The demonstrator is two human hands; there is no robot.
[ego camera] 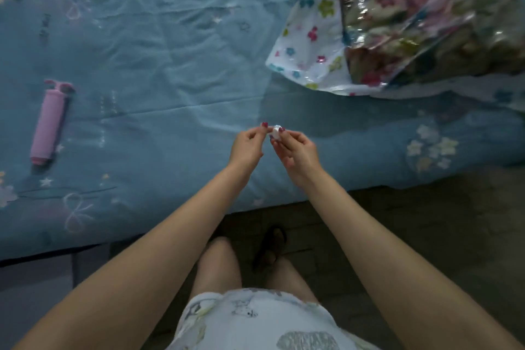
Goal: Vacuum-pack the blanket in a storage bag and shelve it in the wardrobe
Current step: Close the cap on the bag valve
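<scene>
Our left hand (246, 145) and right hand (295, 150) pinch a small white clip (275, 132) together. The blanket (426, 23) is already bagged, up right of them; the pump (49, 122) lies far left. Sealing, pumping, shelving remain, we judge.

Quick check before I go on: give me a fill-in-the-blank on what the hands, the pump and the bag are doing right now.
1. Both hands pinch a small ____ plastic piece between left hand and right hand.
2. The pink cylindrical hand pump lies on the ____ bedsheet.
3. The folded blanket sits ____ the clear flower-printed storage bag.

Missing: white; blue; inside
</scene>
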